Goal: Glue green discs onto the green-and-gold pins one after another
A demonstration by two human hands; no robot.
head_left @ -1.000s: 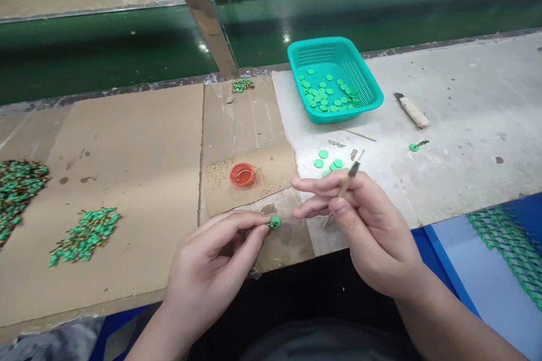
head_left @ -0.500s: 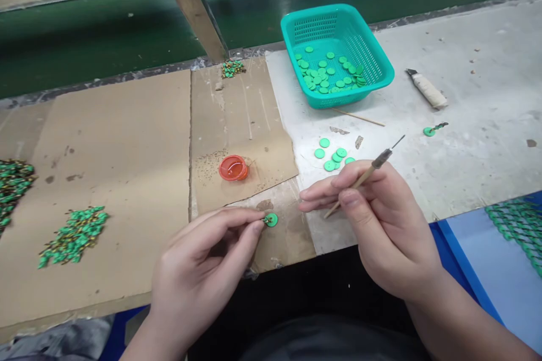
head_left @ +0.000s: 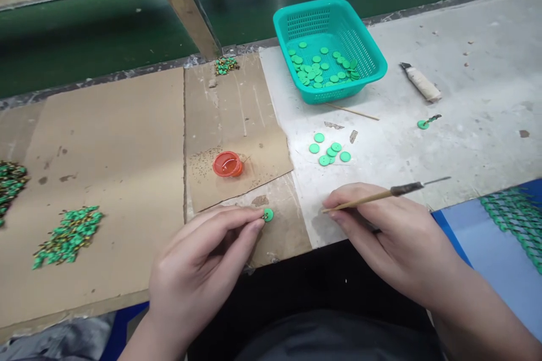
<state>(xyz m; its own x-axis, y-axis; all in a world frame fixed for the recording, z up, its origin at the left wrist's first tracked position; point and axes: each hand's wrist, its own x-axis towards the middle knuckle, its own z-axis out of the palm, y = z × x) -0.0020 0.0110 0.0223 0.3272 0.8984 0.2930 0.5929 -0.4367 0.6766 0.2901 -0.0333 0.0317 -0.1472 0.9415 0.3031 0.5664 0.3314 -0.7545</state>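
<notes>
My left hand (head_left: 207,262) is closed, thumb and forefinger pinching a small stem beside a green button-like disc (head_left: 269,215); most of the stem is hidden by the fingertips. In my right hand (head_left: 393,237) is a thin wooden-handled needle tool (head_left: 372,198), pinched near its plain end. Its dark wrapped part and metal tip point right, away from the disc. Several loose green discs (head_left: 331,152) lie on the white surface beyond my right hand. An orange-red cup (head_left: 228,164) holding clear liquid stands on cardboard ahead of my left hand.
A teal basket (head_left: 372,70) with more green discs stands at the back. Piles of small green-and-gold pieces (head_left: 70,237) lie on the left cardboard. To the right are a wrapped cutter (head_left: 423,83), a disc with a stem (head_left: 423,124) and green netting (head_left: 512,220).
My right hand has turned the tool from slanting upward to nearly level, its fingers now drawn together at the plain end. My left hand keeps its pinch. The view has shifted slightly.
</notes>
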